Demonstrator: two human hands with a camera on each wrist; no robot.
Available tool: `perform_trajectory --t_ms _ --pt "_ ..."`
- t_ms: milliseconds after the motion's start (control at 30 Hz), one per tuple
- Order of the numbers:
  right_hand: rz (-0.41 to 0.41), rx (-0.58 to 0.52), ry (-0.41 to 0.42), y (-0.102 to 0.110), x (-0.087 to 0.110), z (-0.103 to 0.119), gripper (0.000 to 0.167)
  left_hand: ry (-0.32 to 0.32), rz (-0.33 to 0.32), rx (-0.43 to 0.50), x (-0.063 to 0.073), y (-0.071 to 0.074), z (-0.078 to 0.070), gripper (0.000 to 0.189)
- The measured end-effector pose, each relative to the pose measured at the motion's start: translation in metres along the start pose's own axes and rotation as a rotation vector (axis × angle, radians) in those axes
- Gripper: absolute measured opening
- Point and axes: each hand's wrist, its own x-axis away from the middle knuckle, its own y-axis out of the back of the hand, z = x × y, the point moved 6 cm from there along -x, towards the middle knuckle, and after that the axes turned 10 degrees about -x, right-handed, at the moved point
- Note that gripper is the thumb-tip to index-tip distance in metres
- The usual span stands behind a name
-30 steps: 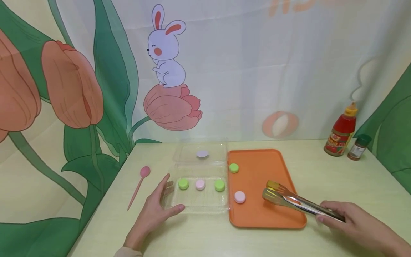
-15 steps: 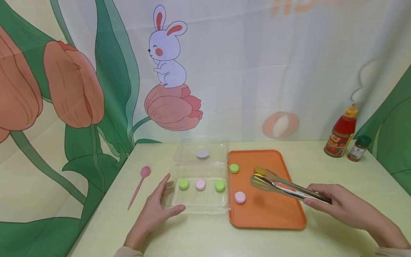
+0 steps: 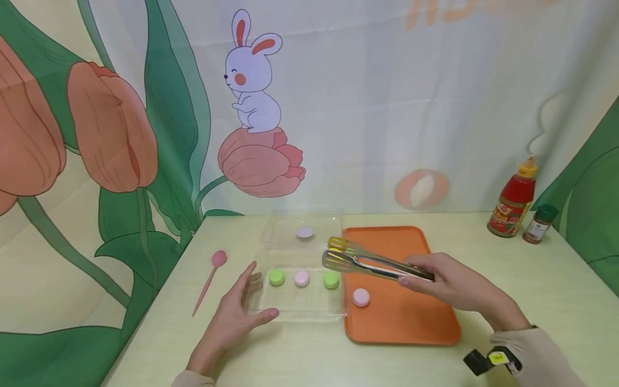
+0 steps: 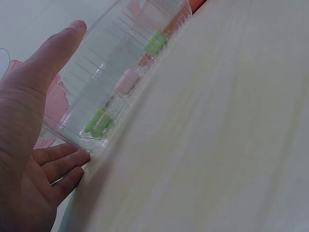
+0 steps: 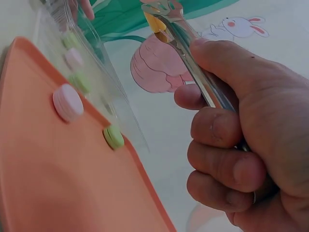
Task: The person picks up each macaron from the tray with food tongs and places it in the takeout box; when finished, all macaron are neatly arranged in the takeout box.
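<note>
My right hand point(image 3: 450, 282) grips metal tongs point(image 3: 340, 263), their tips over the right edge of a clear plastic container point(image 3: 300, 309). Between the tips is a yellow macaron point(image 3: 335, 251), partly hidden. A green macaron point(image 3: 276, 277), a pink macaron point(image 3: 302, 278) and another green macaron point(image 3: 331, 279) sit in a row inside the container. My left hand point(image 3: 232, 309) rests at its left side, thumb and fingers spread around the near corner. On the orange tray point(image 3: 403, 322) lies a pink macaron point(image 3: 360, 297); a green macaron point(image 5: 113, 137) there shows only in the right wrist view.
The container's raised lid point(image 3: 280, 231) bears a pale oval sticker point(image 3: 305, 233). A pink spoon point(image 3: 218, 259) lies at the left. A red sauce bottle point(image 3: 515, 199) and a small green-capped jar point(image 3: 540, 223) stand at the back right. A printed curtain hangs behind the table.
My right hand has carried the tongs and the yellow macaron left, from above the tray to the container's right edge. The left hand and the container have stayed in place.
</note>
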Motion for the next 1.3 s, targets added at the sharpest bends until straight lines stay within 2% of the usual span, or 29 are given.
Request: perform_trajectory --t_ms 167,367,567,733,933,1100,1300 --pt "0.021 0.006 0.052 -0.014 -0.025 0.005 0.014 0.01 0.001 -0.002 0.0 -0.001 0.001 0.121" --pt "0.048 0.033 0.07 -0.03 -0.048 0.011 0.016 0.008 0.003 -0.007 0.0 0.0 0.0 0.121" --pt "0.11 0.146 0.115 -0.051 -0.069 0.022 0.024 0.018 0.006 -0.008 0.0 0.001 0.001 0.121" --pt "0.194 0.161 0.121 -0.069 -0.083 0.031 0.029 0.031 0.007 -0.006 0.0 0.002 0.002 0.124" --pt "0.25 0.208 0.127 -0.084 -0.094 0.043 0.036 0.019 0.007 -0.001 -0.001 0.001 0.001 0.124" --pt "0.281 0.223 0.09 -0.095 -0.099 0.05 0.035 0.015 0.01 0.01 -0.001 0.002 0.001 0.124" --pt "0.308 0.157 0.003 -0.105 -0.102 0.051 0.034 0.011 0.007 0.002 -0.001 0.002 0.001 0.124"
